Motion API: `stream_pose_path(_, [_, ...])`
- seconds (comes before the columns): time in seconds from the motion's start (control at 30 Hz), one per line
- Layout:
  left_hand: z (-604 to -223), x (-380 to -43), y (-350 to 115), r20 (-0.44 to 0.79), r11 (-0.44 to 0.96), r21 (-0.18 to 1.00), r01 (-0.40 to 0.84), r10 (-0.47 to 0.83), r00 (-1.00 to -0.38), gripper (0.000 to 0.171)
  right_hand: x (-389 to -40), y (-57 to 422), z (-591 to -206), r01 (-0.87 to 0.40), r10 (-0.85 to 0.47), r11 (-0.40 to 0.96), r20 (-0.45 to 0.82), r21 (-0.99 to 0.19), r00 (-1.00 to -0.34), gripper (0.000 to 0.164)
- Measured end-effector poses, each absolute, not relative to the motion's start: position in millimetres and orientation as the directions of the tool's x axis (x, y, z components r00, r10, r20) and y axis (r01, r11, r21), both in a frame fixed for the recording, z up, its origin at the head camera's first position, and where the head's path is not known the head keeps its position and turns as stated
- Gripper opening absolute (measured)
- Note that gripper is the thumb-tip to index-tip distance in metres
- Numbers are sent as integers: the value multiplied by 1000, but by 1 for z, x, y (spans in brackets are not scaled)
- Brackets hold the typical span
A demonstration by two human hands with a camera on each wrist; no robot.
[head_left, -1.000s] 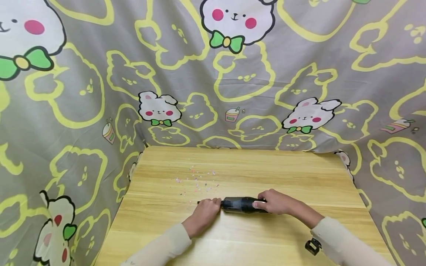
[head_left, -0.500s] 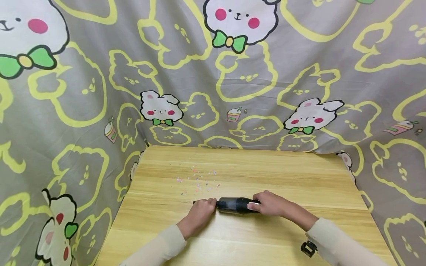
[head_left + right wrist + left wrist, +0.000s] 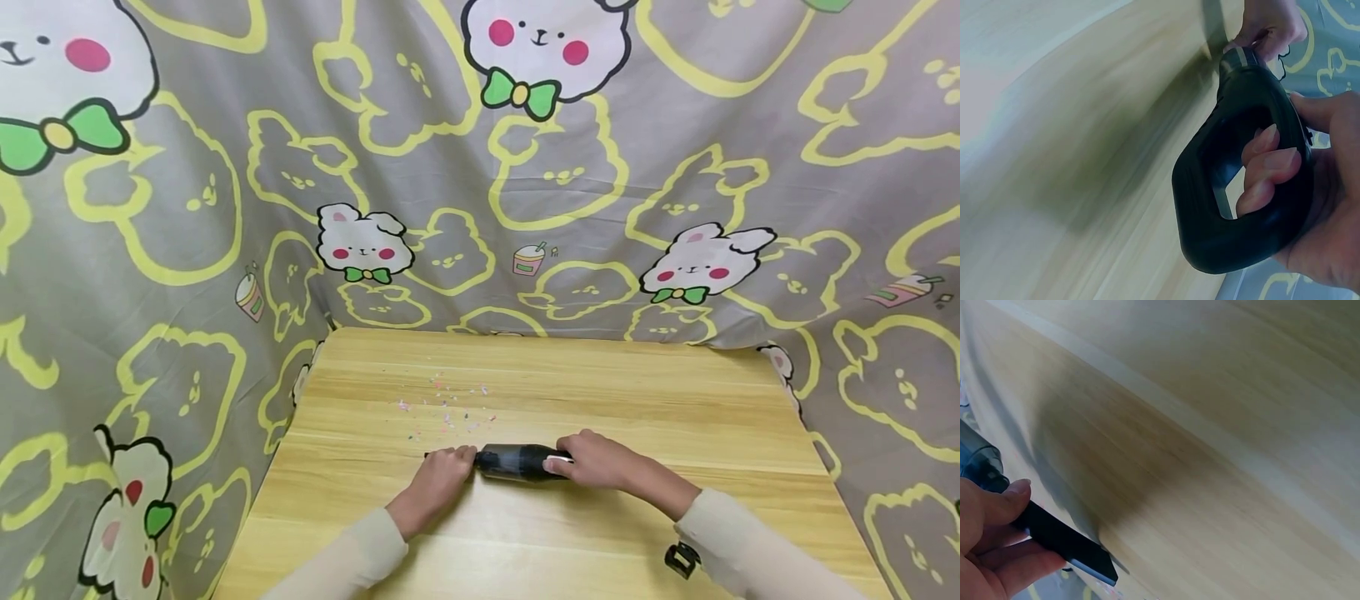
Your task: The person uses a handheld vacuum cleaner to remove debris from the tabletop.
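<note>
A black handheld vacuum cleaner (image 3: pixel 517 462) with a clear grey dust cup lies across the view, held over the wooden table. My right hand (image 3: pixel 600 460) grips its loop handle (image 3: pixel 1194 215); in the right wrist view the fingers curl through the loop. At the other end, my left hand (image 3: pixel 435 485) pinches the flat black crevice nozzle (image 3: pixel 1069 540) between thumb and fingers, close to where it joins the dust cup. The nozzle's tip pokes out past the left hand. Small pink, purple and dark scraps (image 3: pixel 446 408) lie scattered just beyond the nozzle.
The wooden table (image 3: pixel 637 383) ends at a grey curtain (image 3: pixel 450 183) with cartoon rabbits, which hangs at the back and both sides. A black wrist mount (image 3: pixel 681 560) sits at the right cuff.
Both hands have shifted left together, carrying the vacuum cleaner with them. Their grips look the same, and the scraps lie as before.
</note>
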State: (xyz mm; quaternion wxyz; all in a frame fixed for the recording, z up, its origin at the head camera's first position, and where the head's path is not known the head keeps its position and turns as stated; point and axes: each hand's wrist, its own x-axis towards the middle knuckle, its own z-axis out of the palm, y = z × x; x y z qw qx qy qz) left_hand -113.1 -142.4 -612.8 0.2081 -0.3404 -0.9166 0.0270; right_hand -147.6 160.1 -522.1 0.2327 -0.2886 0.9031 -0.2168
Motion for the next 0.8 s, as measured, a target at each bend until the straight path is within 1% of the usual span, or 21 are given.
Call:
stream_pose_path(0.2, [-614, -115, -150, 396, 763, -186, 619, 635, -663, 16, -148, 153, -523, -428, -624, 741, -299, -517, -722, 52])
stream_pose_path(0.37, [-614, -111, -157, 416, 776, -165, 609, 615, -670, 21, -150, 145, -525, -446, -638, 735, -297, -510, -711, 52])
stream_pose_path(0.5, [-614, -109, -162, 421, 788, -156, 596, 599, -681, 22, -150, 139, -527, -443, -637, 734, -294, -515, -713, 49])
stream_pose_path(0.67, [-612, -112, -165, 399, 802, -180, 570, 589, -703, 19, -146, 134, -532, -428, -622, 741, -287, -518, -729, 49])
stream_pose_path(0.8, [-611, -112, -164, 399, 795, -224, 564, 603, -691, 21, -143, 133, -532, -434, -617, 746, -279, -504, -736, 52])
